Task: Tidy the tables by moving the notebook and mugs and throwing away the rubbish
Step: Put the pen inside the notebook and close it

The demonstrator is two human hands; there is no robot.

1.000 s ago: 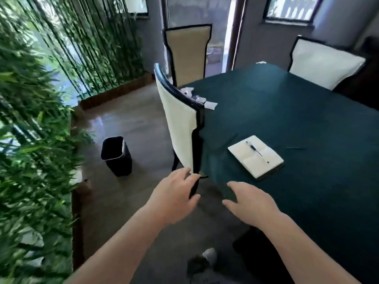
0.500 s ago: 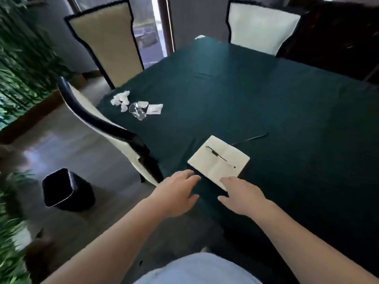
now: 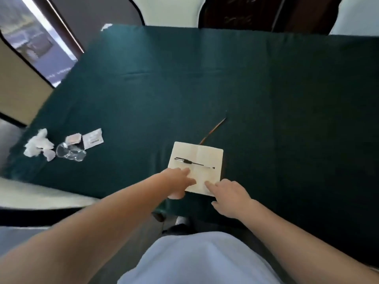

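An open white notebook [image 3: 200, 155] lies near the front edge of the dark green table [image 3: 205, 89], with a black pen [image 3: 193, 162] resting across its pages. My left hand [image 3: 177, 184] lies over the notebook's near left corner, fingers spread. My right hand [image 3: 227, 196] reaches its near right edge, index finger touching the page. Neither hand holds anything. Rubbish sits at the table's left: crumpled white tissues [image 3: 38, 145], a crushed clear plastic cup [image 3: 70, 154] and small white packets [image 3: 92, 138]. No mugs are in view.
A thin brown ribbon or stick [image 3: 213, 130] lies just behind the notebook. Cream chairs with dark frames stand at the left [image 3: 22, 89], near left [image 3: 41, 197] and far side [image 3: 168, 11]. A white scrap [image 3: 106, 26] sits at the far left corner.
I have stepped up to the table and the view has tilted down. Both hands moved forward from the table's edge onto the notebook's near edge. The black bin has left the view.
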